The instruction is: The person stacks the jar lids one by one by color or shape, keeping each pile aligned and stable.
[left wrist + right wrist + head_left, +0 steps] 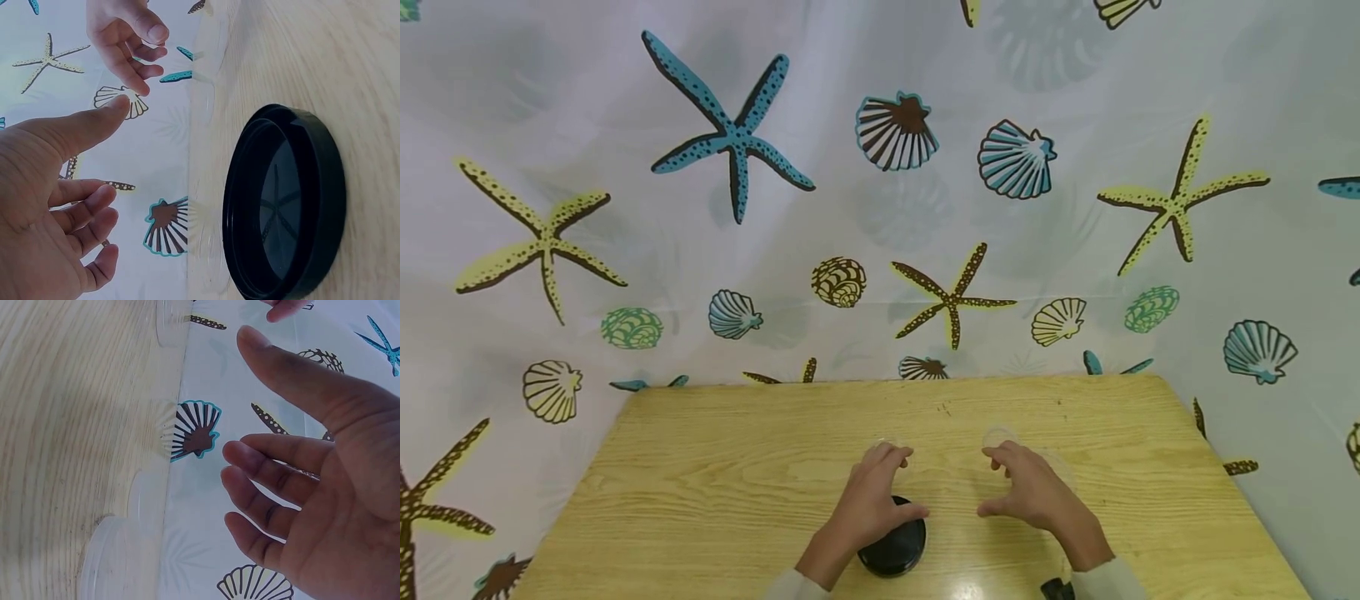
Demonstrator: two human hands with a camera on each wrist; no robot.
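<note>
My left hand (868,500) hovers over the table, thumb and fingers apart, holding nothing. Below it lies a round, shallow black dish or lid (895,546), partly covered by the hand in the head view. The left wrist view shows this black piece (334,194) with a raised rim and a glossy inside. Facing it, my right hand (1033,492) is also in the air with loosely bent fingers and nothing in its grasp. Close to the right hand are clear round pieces, one a clear disc (1000,433) just beyond the fingertips; in the right wrist view a clear rim (100,562) shows at the bottom.
The light wooden table (715,467) reaches back to a white curtain (820,50) printed with starfish and shells. Another faint clear piece (886,441) lies behind the left fingers. A small black object (1057,589) appears by the right sleeve at the bottom edge.
</note>
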